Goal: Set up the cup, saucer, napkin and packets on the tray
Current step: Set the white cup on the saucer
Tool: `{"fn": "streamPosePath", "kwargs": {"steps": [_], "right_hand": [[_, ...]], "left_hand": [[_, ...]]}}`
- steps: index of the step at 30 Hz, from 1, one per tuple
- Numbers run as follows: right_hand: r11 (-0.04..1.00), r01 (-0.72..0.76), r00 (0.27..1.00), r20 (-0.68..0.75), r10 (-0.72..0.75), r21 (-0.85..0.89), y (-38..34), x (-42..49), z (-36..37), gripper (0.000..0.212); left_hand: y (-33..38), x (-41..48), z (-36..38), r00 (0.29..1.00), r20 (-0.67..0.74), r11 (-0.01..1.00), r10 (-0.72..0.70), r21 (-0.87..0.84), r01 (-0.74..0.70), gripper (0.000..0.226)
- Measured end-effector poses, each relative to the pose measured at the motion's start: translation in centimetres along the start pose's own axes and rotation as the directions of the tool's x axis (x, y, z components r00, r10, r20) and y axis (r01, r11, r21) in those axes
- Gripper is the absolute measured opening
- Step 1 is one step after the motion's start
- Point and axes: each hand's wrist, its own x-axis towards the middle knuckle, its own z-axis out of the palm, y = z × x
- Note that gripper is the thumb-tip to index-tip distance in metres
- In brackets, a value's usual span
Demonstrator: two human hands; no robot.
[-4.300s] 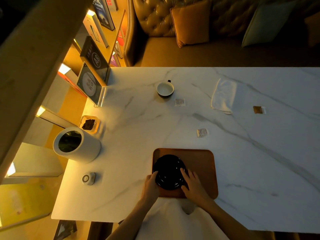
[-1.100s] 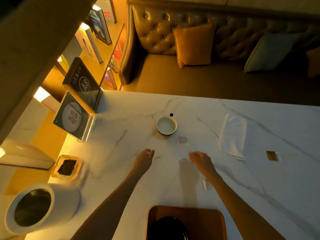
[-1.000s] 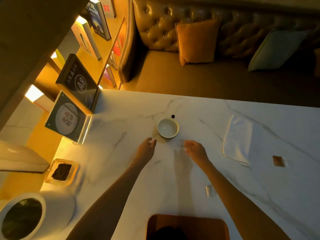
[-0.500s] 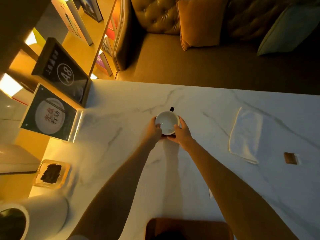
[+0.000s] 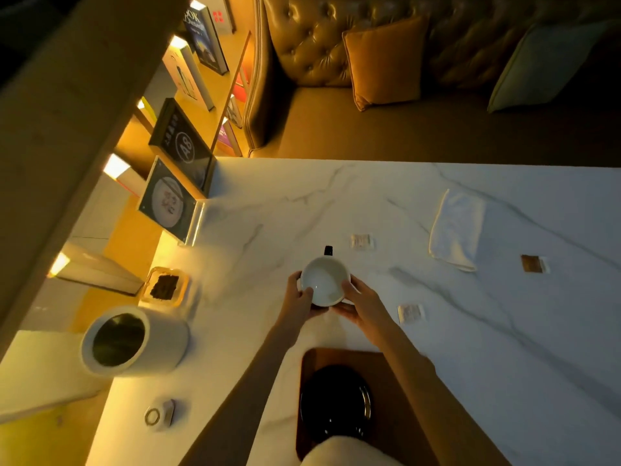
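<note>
Both hands close around the cup, a round, glossy vessel, white inside with a dark outer wall and a small dark handle pointing away from the person: the left hand wraps its left side, the right hand cups its right side and underside. Whether the cup touches the veined white marble worktop cannot be told. Nearer the person than this grip lies a rounded wooden tray bearing a shiny black saucer. Right of the grip sits a pale crinkled packet; beyond it another packet, a soft folded white napkin and a brown packet. Far left, a dark sign reads "A8".
</note>
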Motion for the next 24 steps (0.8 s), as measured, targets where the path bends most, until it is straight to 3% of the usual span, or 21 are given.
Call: {"fn": "streamPosePath", "kwargs": {"steps": [4,9,17,24], "right_hand": [[1.0,-0.031,0.995,0.091,0.03,0.005,4.6,-6.5,-1.5,0.048],[1.0,-0.019,0.992,0.121,0.018,0.003,9.4,-12.1,-2.8,0.037],[0.999,-0.008,0.995,0.103,0.012,-0.034,12.8,-16.5,-4.1,0.03],[0.991,-0.008,0.999,0.044,0.014,-0.13,14.5,-17.7,-4.2,0.04]], "left_hand": [[-4.2,-7.5,-0.6,0.999,0.032,1.0,0.001,0.013,-0.001,0.038],[-9.1,-13.5,-0.9,1.0,0.025,1.0,-0.013,-0.018,0.014,0.041],[-12.3,-17.8,-0.5,1.0,-0.011,0.999,0.025,0.026,-0.025,0.044],[-14.8,-19.3,-0.5,0.999,-0.021,0.999,-0.033,-0.007,0.032,0.041]]}}
